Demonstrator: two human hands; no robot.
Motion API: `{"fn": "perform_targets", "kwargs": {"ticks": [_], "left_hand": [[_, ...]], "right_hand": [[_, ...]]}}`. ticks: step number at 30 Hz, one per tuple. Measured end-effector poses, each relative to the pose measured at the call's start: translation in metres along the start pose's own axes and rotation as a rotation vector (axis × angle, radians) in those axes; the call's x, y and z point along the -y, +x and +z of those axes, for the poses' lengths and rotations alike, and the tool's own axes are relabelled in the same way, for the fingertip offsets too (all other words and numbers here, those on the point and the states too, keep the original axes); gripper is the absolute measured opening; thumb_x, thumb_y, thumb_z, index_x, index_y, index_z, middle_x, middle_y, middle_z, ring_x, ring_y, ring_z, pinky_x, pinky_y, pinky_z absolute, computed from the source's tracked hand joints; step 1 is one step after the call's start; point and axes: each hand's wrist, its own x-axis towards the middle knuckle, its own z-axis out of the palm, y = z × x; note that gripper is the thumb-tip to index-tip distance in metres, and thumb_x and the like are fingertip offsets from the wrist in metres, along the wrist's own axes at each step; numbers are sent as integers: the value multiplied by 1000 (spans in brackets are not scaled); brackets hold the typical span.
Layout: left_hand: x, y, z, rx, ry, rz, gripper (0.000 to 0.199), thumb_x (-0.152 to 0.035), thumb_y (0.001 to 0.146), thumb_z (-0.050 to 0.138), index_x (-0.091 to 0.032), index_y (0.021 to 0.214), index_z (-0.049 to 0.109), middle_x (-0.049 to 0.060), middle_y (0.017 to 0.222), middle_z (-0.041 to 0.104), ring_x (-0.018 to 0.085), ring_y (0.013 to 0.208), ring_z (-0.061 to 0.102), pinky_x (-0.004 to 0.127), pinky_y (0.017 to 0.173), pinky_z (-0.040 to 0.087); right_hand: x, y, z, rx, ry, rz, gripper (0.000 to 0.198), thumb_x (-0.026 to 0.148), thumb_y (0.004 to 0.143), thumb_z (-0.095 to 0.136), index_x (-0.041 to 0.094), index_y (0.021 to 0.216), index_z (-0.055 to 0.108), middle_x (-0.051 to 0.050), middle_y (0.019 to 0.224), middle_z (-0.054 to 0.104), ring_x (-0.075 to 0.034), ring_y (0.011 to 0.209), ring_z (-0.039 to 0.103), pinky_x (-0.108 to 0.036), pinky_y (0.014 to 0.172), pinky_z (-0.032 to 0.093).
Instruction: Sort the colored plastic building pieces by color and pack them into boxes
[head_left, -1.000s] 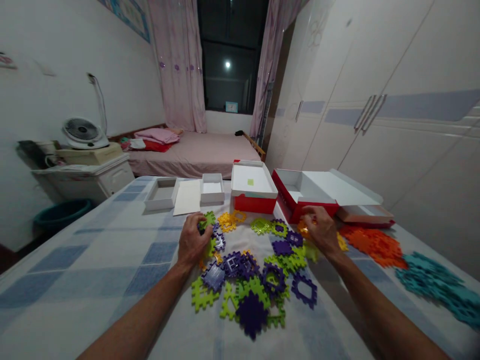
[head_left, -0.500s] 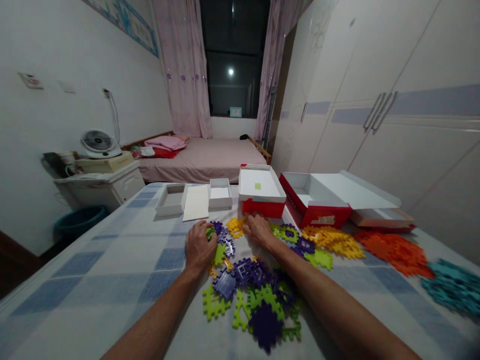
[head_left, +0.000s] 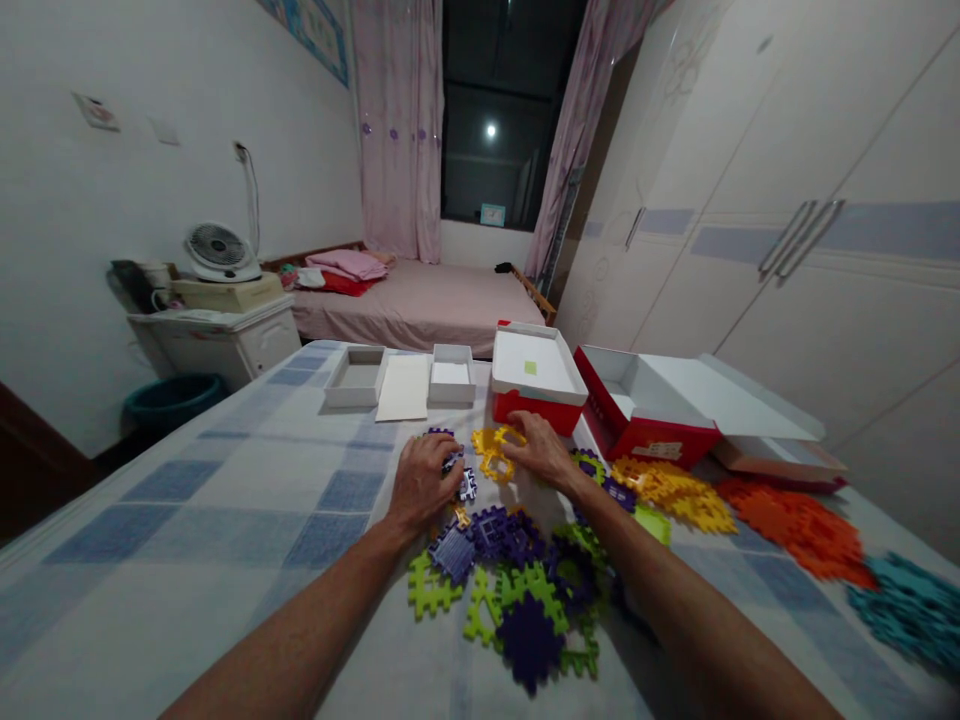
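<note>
My left hand (head_left: 426, 482) is curled down over purple interlocking plastic pieces (head_left: 466, 484) on the cloth; its palm hides whatever lies under it. Yellow interlocking pieces (head_left: 493, 462) lie between my two hands. The thumb and fingers of my right hand (head_left: 541, 448) close on one yellow piece (head_left: 511, 437) at the edge of that group. Nearer to me is a loose heap of purple pieces (head_left: 491, 535) and green pieces (head_left: 433, 590), with a solid dark purple piece (head_left: 531, 640) in front. My right forearm covers part of the heap.
Behind my hands stand small white box trays (head_left: 356, 378), a white card (head_left: 403, 388), a red-and-white box (head_left: 538, 400) and an open red box (head_left: 651, 430). Piles of yellow (head_left: 679, 492), orange (head_left: 799, 528) and teal pieces (head_left: 907, 610) lie to the right.
My right hand has pulled back slightly and now grips a yellow piece; the yellow pieces are spread more. My left hand has moved right, covering the green pieces that showed beside it.
</note>
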Motion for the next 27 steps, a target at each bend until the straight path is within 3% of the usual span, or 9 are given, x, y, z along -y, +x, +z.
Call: {"fn": "perform_targets", "kwargs": {"ticks": [4,6,10,14,20,24,27], "left_hand": [[10,2,3,-85,-42,-87,17,-25,83,53,-19,92,66,7,107,65,22,104,58,41,96,43],[13,3,3,-106,-56,-125,18,-24,82,52,-19,92,66,7,108,64,23,104,57,41,96,44],[17,2,4,-99,-54,-163,19,-22,80,51,-19,91,66,8,109,62,24,105,56,42,98,44],[18,2,5,-101,-40,-163,21,-22,78,51,-18,91,67,9,109,61,25,106,55,42,99,43],[19,3,6,-96,-35,-149,23,-23,78,49,-18,91,67,10,110,61,25,107,55,43,99,43],[24,2,7,-94,-25,-126,24,-27,79,48,-18,91,67,10,110,61,26,107,55,44,100,43],[28,2,8,-86,-29,-113,24,-28,79,48,-19,91,67,9,109,61,26,106,56,44,100,43]], "right_hand": [[7,7,3,207,1,-167,67,37,77,63,16,137,43,-15,137,47,-30,124,43,-43,99,35],[5,15,6,305,16,-200,65,36,78,63,17,137,44,-14,140,45,-29,126,43,-40,101,36],[-1,33,10,338,29,-193,61,31,72,69,17,129,52,-10,125,59,-23,110,56,-31,92,43],[2,32,11,303,9,-153,55,32,65,75,14,114,58,-12,112,61,-25,99,59,-31,81,47],[19,-2,14,189,52,-220,33,20,74,65,13,105,57,-11,105,62,-22,95,57,-32,84,45],[16,-30,3,36,164,-279,42,10,76,56,16,117,52,-11,115,61,-20,105,56,-31,93,43],[-12,-51,-21,-78,171,-141,49,11,79,49,18,128,45,-9,121,60,-18,106,57,-28,93,43]]}}
